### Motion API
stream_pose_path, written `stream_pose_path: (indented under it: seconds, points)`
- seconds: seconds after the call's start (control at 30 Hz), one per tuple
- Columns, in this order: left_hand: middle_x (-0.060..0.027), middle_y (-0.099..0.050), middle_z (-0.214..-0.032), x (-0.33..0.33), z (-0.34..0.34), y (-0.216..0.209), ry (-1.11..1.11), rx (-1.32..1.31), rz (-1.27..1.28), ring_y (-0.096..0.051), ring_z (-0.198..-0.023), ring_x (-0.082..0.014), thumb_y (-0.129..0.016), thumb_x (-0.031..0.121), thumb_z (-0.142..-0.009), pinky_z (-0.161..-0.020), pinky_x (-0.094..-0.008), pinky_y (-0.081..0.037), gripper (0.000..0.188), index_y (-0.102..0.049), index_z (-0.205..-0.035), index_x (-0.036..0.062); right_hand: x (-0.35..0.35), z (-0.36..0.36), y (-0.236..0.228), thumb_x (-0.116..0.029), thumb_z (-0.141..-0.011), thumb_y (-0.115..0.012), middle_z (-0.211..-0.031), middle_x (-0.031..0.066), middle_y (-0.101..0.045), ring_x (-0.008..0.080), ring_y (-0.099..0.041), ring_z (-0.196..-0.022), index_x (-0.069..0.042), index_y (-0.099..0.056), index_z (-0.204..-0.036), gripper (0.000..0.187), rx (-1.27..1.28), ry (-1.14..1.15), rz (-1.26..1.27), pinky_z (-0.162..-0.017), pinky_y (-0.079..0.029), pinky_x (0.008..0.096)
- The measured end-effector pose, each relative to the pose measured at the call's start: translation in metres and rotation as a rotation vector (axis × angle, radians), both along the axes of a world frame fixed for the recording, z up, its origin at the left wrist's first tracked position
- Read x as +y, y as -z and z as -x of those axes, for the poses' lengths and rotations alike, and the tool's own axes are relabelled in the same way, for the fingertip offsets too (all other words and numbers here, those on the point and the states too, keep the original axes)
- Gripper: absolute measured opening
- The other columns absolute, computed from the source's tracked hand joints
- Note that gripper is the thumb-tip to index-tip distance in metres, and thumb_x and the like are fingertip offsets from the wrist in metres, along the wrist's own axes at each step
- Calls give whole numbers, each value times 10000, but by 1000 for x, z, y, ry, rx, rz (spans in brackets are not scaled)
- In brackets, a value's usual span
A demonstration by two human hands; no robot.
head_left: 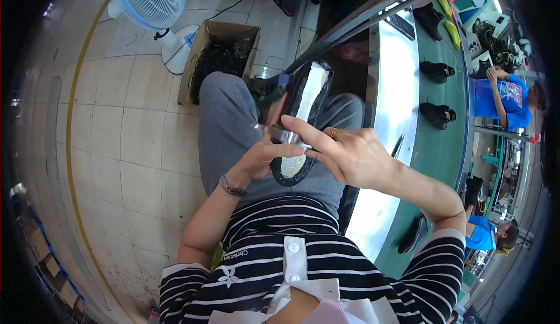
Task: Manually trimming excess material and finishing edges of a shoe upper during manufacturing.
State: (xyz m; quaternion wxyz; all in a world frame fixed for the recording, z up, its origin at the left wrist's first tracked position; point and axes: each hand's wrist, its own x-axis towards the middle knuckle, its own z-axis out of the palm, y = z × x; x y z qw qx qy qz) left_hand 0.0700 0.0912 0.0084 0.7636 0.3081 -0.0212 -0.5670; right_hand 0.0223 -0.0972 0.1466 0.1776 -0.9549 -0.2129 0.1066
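Observation:
A black shoe (330, 77) rests sole-side up over my lap, between my thighs. A pale strip (313, 93) runs down the middle of its underside. My left hand (261, 157) is closed at the shoe's side, its thumb across the lower part, gripping a small shiny metal tool (284, 135). What kind of tool it is I cannot make out. From the right, my right hand (353, 157) meets it over the shoe. The index finger stretches along the underside, while the other fingers pinch by the tool's end; what they hold is hidden.
To my right runs a metal-edged bench (394, 84) with a green belt (433, 149) carrying several black shoes (437, 115). Yellow-green shoe forms (452, 34) lie farther along. A cardboard box (252, 44) and a fan (153, 0) stand ahead left. Two people in blue work across the belt.

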Motion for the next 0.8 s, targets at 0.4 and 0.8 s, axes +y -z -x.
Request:
stream_pose_path:
  seconds: [0.4,0.8]
  points:
    - [-88,-598,-1207,15,29,16,77,46,-72,-608,-1085,-163,-711,21,-853,-934,-295,-517,413,-546,-1232,12,10,16,15,-72,-908,-500,-634,64,-555,118,-504,-403,-301,-119,-1552,782,191,-1,297,-313,-406,291]
    - [-54,-620,-1143,29,35,44,99,-256,-131,-593,-1043,-144,-761,185,-842,-905,-292,-483,404,-588,-1179,43,12,33,3,-134,-939,-509,-647,112,-614,125,-539,-411,-299,-118,-1549,744,124,-51,214,-331,-444,276]
